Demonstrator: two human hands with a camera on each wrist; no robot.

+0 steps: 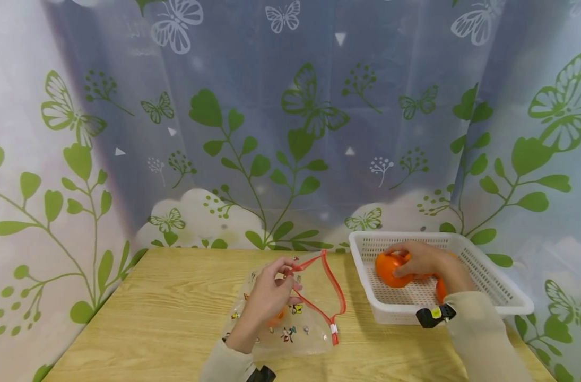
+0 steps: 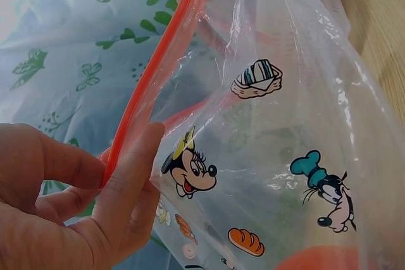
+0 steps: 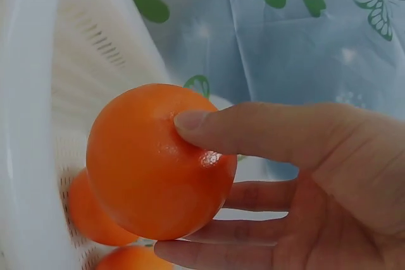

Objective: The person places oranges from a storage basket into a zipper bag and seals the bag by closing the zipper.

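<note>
My left hand [image 1: 271, 292] pinches the red zip edge [image 2: 136, 102] of a clear plastic bag [image 1: 309, 334] printed with cartoon figures. The bag's mouth gapes toward the right, and a white slider [image 1: 334, 329] sits at the near end of the zip. Through the plastic an orange fruit [image 1: 277, 318] shows inside, partly behind the hand. Over the white basket [image 1: 381, 313], my right hand [image 1: 424, 260] grips a round orange [image 3: 158, 162], thumb on top and fingers beneath. In the right wrist view, more oranges [image 3: 101, 213] lie lower in the basket.
The wooden table [image 1: 142, 313] extends left of the bag. Behind and at both sides hangs a curtain [image 1: 252, 127] with green leaves and butterflies. The basket stands at the table's right, its slotted walls rising around the oranges.
</note>
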